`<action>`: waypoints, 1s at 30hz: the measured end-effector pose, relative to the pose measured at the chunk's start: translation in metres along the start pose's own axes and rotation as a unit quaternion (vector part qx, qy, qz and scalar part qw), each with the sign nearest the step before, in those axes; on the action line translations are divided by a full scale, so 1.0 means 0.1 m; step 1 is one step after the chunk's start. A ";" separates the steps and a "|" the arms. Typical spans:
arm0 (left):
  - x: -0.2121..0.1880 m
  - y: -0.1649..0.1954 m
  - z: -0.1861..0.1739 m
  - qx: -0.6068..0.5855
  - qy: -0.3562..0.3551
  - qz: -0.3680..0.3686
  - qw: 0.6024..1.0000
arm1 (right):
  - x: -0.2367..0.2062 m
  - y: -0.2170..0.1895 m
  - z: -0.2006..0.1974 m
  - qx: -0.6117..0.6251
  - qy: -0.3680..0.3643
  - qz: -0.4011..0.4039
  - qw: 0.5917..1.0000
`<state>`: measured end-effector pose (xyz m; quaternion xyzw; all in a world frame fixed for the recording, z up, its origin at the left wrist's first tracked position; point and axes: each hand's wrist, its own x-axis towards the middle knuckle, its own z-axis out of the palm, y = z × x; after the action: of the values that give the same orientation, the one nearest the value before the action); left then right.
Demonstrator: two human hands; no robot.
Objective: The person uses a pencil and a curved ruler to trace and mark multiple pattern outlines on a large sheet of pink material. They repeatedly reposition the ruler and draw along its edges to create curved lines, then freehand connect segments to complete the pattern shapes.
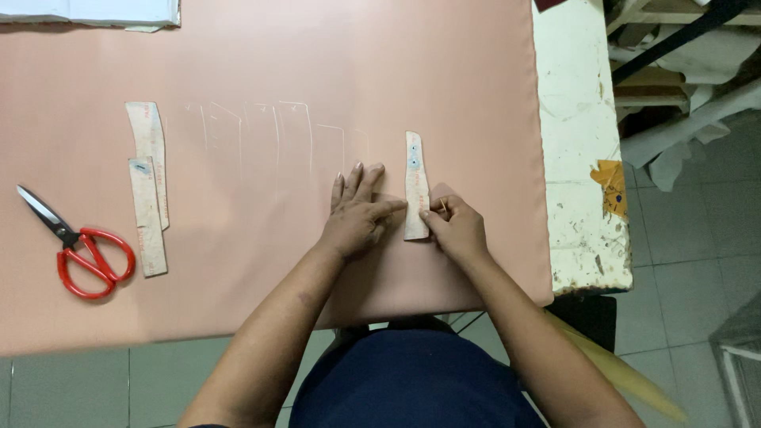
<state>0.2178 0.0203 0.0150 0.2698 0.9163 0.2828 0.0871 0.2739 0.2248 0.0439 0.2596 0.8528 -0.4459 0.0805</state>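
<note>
A pink sheet of fabric (261, 71) covers the table. A narrow curved cardboard pattern piece (415, 178) lies on it near the right side. My left hand (358, 214) rests flat on the fabric, its forefinger pressing the pattern's left edge. My right hand (453, 226) is pinched on a small marking tool at the pattern's lower right edge; the tool is mostly hidden by the fingers. Several faint white outlines (269, 135) are drawn on the fabric to the left of the pattern.
Red-handled scissors (75, 246) lie at the left. Two more cardboard pattern strips (148, 186) lie next to them. The white table edge (579, 158) shows at right, with wooden frames and cloth beyond it. White fabric (95, 12) sits at the top left.
</note>
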 end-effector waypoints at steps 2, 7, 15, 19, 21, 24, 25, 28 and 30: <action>0.00 -0.01 0.01 0.000 0.002 0.000 1.000 | 0.00 0.04 -0.01 -0.055 0.018 -0.041 0.998; -0.03 0.05 -0.04 0.013 -0.007 -0.006 1.000 | 0.03 0.20 -0.10 -0.107 0.029 -0.167 0.980; -0.04 0.12 -0.13 0.020 -0.010 -0.016 1.000 | -0.03 0.19 -0.13 -0.104 0.008 -0.160 0.982; -0.04 0.12 -0.12 0.021 0.001 -0.007 1.000 | -0.04 0.17 -0.12 -0.091 0.011 -0.172 0.981; -0.04 0.12 -0.11 0.025 -0.004 -0.013 1.000 | -0.05 0.17 -0.12 -0.093 0.008 -0.173 0.981; -0.05 0.11 -0.10 0.015 0.015 -0.003 1.000 | -0.06 0.16 -0.12 -0.099 0.006 -0.167 0.981; -0.05 0.10 -0.09 0.016 0.015 -0.001 1.000 | -0.06 0.15 -0.12 -0.101 0.006 -0.164 0.981; -0.05 0.09 -0.08 0.018 0.015 0.003 1.000 | -0.07 0.14 -0.12 -0.099 0.010 -0.168 0.981; -0.05 0.08 -0.06 0.019 0.014 0.002 1.000 | -0.06 0.14 -0.12 -0.113 0.009 -0.159 0.981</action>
<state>0.2236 0.0200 0.0245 0.2694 0.9219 0.2698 0.0686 0.2876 0.2387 0.0437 0.1139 0.9290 -0.3509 0.0295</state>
